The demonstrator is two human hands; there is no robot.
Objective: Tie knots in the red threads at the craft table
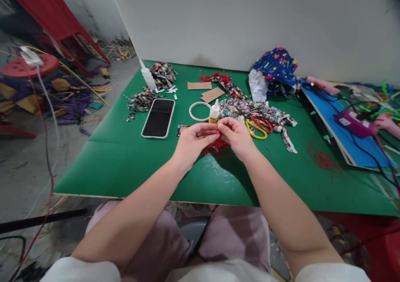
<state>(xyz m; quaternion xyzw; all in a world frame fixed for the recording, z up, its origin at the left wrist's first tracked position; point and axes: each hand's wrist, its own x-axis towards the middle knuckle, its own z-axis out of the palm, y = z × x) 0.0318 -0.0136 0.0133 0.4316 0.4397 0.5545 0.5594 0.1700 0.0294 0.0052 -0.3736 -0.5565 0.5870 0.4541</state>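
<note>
My left hand (pixel 195 142) and my right hand (pixel 236 137) meet over the middle of the green table (pixel 125 165), fingertips pinched together. Red thread (pixel 218 147) hangs and lies in a loose tangle just below them; what exactly is between the fingertips is too small to be sure of. Right behind the hands stands a small yellow-and-white bottle (pixel 214 112), with a white ring (pixel 200 111) to its left. Scissors with yellow and red handles (pixel 258 128) rest beside my right hand, against bundles of patterned fabric (pixel 243 108).
A phone (pixel 158 118) lies to the left, near a white bottle (pixel 148 76) and fabric scraps (pixel 142 100). Brown card pieces (pixel 212 94) sit at the back. Rightward are a blue patterned cloth (pixel 276 69), a blue folder (pixel 331 123), a purple device (pixel 354 122) and cables.
</note>
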